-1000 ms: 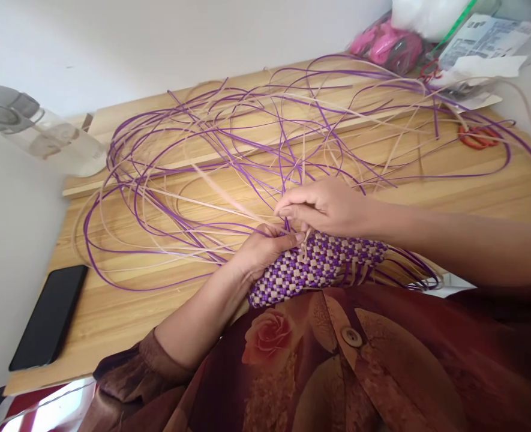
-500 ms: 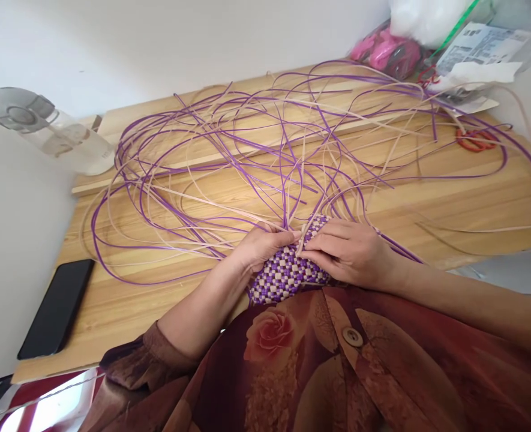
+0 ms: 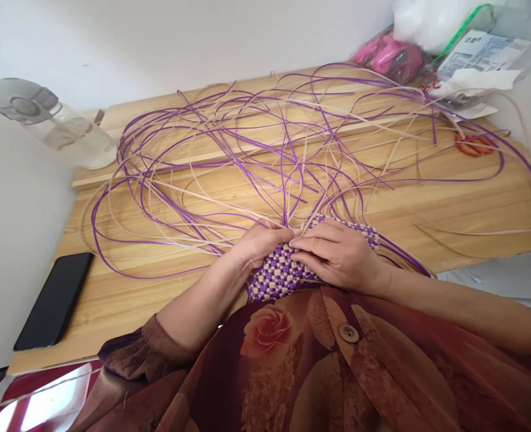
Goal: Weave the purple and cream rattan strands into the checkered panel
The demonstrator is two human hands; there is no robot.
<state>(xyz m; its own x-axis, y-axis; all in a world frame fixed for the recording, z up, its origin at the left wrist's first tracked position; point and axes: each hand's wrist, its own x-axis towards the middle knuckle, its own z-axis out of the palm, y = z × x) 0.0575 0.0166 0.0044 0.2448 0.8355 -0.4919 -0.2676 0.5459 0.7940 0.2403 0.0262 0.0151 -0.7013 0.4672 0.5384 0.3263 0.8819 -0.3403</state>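
Observation:
A woven piece (image 3: 274, 273) in a purple and cream check lies at the table's near edge, against my shirt. My left hand (image 3: 265, 243) is closed on its left upper edge, thumb pointing right, where several strands come out. From the right, my right hand (image 3: 337, 249) presses over the weave, its thumb and fingertips meeting the left thumb. What the right fingertips pinch is mostly hidden; a cream strand rises right beside them. Long loose purple and cream strands (image 3: 247, 156) fan out from the weave across the table.
A black phone (image 3: 53, 300) lies at the left, with a clear water bottle (image 3: 76, 138) behind it. Red-handled scissors (image 3: 474, 144) rest at the right. Plastic bags with a pink bundle (image 3: 391, 57) and a printed label (image 3: 485, 54) fill the back right corner.
My right hand has shifted slightly left, closer to the left thumb, uncovering more of the weave at its right. My left hand keeps its hold. The view has tilted a little.

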